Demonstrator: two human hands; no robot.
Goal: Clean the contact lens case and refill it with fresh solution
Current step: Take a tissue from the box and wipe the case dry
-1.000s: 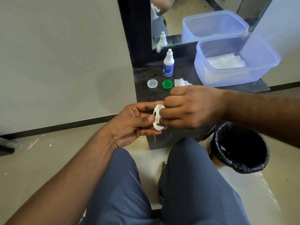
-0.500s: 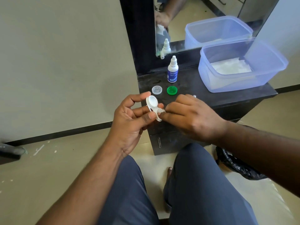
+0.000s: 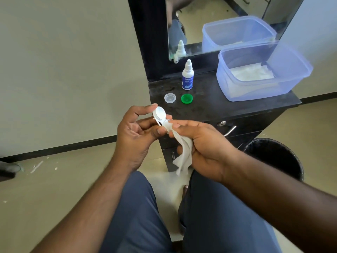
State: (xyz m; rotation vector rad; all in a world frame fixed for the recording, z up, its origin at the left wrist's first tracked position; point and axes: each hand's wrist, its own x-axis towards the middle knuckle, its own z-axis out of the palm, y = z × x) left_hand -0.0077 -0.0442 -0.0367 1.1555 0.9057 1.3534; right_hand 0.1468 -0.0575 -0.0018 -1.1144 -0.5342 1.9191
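My left hand pinches the white contact lens case upright between thumb and fingers, in front of the black cabinet. My right hand holds a white tissue and presses its twisted tip into the case's lower well. The upper well faces me, uncovered. On the cabinet top lie a clear cap and a green cap. A white solution bottle with a blue label stands behind them, its nozzle bare.
A translucent blue plastic tub with white tissues inside sits at the right of the cabinet top, below a mirror. A black lined waste bin stands on the floor at right. My knees are below the hands.
My right hand has turned palm-up and pulled back a little, so the tissue now hangs in plain sight. The case stays in my left hand. The camera has shifted.
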